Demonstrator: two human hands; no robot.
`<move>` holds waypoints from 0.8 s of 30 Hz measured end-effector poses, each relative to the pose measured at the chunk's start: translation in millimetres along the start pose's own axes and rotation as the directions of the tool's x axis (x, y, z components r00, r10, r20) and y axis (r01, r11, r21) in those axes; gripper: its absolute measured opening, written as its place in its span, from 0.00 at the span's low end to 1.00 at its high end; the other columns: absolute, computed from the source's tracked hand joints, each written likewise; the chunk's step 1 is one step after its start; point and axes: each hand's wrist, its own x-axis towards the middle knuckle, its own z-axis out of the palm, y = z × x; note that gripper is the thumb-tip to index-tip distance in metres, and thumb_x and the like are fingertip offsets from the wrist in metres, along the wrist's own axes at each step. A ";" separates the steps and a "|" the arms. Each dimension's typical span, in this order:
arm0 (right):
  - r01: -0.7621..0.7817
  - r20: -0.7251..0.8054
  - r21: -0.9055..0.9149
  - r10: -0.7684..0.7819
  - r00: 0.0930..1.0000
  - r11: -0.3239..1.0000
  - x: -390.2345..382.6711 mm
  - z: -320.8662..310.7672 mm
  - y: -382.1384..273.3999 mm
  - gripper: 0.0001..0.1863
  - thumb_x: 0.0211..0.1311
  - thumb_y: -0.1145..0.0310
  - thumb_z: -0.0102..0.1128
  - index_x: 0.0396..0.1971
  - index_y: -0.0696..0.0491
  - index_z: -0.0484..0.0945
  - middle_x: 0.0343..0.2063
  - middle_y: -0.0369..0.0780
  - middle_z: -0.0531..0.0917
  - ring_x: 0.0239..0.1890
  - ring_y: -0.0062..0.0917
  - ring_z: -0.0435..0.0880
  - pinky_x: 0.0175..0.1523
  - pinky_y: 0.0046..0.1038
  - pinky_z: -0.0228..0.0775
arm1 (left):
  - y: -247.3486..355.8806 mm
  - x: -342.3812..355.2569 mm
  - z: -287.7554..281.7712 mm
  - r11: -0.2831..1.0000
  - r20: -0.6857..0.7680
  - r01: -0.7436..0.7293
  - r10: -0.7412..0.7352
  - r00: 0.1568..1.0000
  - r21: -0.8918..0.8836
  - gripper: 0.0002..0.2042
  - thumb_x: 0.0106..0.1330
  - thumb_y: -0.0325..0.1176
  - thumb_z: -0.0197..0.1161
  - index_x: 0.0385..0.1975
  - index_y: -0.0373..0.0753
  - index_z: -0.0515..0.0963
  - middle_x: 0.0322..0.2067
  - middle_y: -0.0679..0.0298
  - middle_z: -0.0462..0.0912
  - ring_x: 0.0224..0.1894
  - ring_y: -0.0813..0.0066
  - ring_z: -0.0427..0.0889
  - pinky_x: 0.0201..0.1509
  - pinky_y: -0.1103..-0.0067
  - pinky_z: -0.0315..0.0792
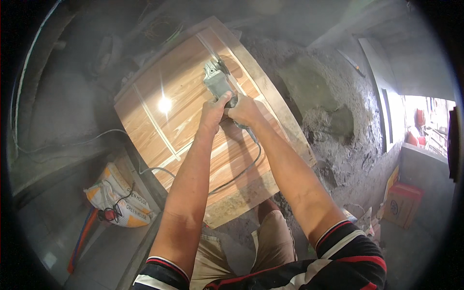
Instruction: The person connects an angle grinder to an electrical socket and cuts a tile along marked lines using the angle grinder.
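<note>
Both my hands grip a dusty angle grinder (218, 84) by its body and rear handle. My left hand (211, 112) wraps the near left side, thumb along the top. Beside it, my right hand (245, 111) closes around the rear end, close to the cord. The grinder's metal head points away from me, over a pale strip on a wood-grained panel (193, 121). Its disc is mostly hidden at the far right side of the head. Several light strips cross the panel, which lies on a larger board (287, 126).
A grey cord (258, 157) curves from the grinder across the panel and off to the left. White-and-yellow sacks (121, 203) lie at the left. To the right are rough grey rubble (357, 140) and a red box (402, 204). Dust hangs in the air.
</note>
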 end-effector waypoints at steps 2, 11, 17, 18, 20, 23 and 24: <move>0.013 -0.012 0.014 -0.013 1.000 1.000 -3.9 3.2 0.2 0.43 0.47 0.51 0.77 0.59 0.66 0.77 0.51 0.61 0.86 0.56 0.52 0.86 0.61 0.42 0.77 | -1.1 -2.1 -1.2 0.999 0.003 -0.013 0.013 1.000 -0.039 0.22 0.68 0.46 0.71 0.48 0.31 0.84 0.34 0.60 0.88 0.30 0.73 0.86 0.37 0.74 0.79; -0.026 0.010 -0.014 0.026 1.000 1.000 -16.0 -1.6 -4.5 0.39 0.46 0.51 0.76 0.53 0.67 0.79 0.48 0.62 0.86 0.54 0.53 0.86 0.60 0.43 0.78 | -15.1 -0.1 -2.7 0.999 0.013 -0.016 0.017 1.000 -0.034 0.22 0.68 0.47 0.72 0.48 0.31 0.84 0.39 0.59 0.88 0.37 0.73 0.86 0.45 0.75 0.77; -0.002 0.002 0.018 0.002 1.000 1.000 -19.7 -1.3 9.8 0.40 0.45 0.51 0.76 0.52 0.68 0.79 0.46 0.61 0.86 0.52 0.52 0.87 0.59 0.43 0.78 | -22.5 -3.5 2.0 0.999 0.022 -0.036 0.036 0.999 0.011 0.24 0.67 0.49 0.73 0.46 0.30 0.84 0.40 0.59 0.88 0.39 0.74 0.84 0.48 0.75 0.76; -0.011 0.011 0.030 0.011 1.000 0.999 -20.5 -0.8 10.2 0.39 0.45 0.52 0.75 0.52 0.68 0.79 0.46 0.61 0.87 0.52 0.53 0.87 0.58 0.44 0.78 | -23.2 -3.4 1.2 0.999 0.020 -0.036 0.035 0.999 0.011 0.24 0.67 0.49 0.73 0.46 0.30 0.84 0.40 0.59 0.88 0.39 0.74 0.84 0.48 0.75 0.76; -0.006 0.008 0.019 0.005 1.000 1.000 -22.7 0.9 7.8 0.39 0.45 0.52 0.75 0.51 0.68 0.79 0.45 0.61 0.87 0.51 0.53 0.87 0.57 0.43 0.78 | -27.2 -2.0 -3.3 0.999 0.029 -0.033 0.032 0.999 0.026 0.25 0.67 0.49 0.73 0.46 0.29 0.84 0.41 0.58 0.88 0.40 0.73 0.84 0.49 0.75 0.75; 0.000 -0.013 0.013 0.000 1.000 1.000 -24.2 1.1 12.1 0.38 0.45 0.52 0.75 0.50 0.68 0.80 0.44 0.61 0.87 0.50 0.53 0.88 0.56 0.43 0.79 | -30.5 -2.1 -0.9 0.999 0.041 -0.033 0.032 0.999 0.008 0.22 0.69 0.47 0.73 0.48 0.31 0.85 0.42 0.60 0.89 0.41 0.74 0.85 0.49 0.75 0.76; 0.005 -0.027 0.021 -0.004 1.000 1.000 -24.1 0.9 14.6 0.38 0.45 0.52 0.76 0.50 0.68 0.80 0.44 0.61 0.87 0.50 0.52 0.88 0.55 0.43 0.79 | -30.8 -2.1 1.2 0.999 0.043 -0.033 0.032 0.999 0.005 0.22 0.69 0.47 0.73 0.48 0.31 0.85 0.42 0.60 0.89 0.41 0.74 0.85 0.49 0.75 0.76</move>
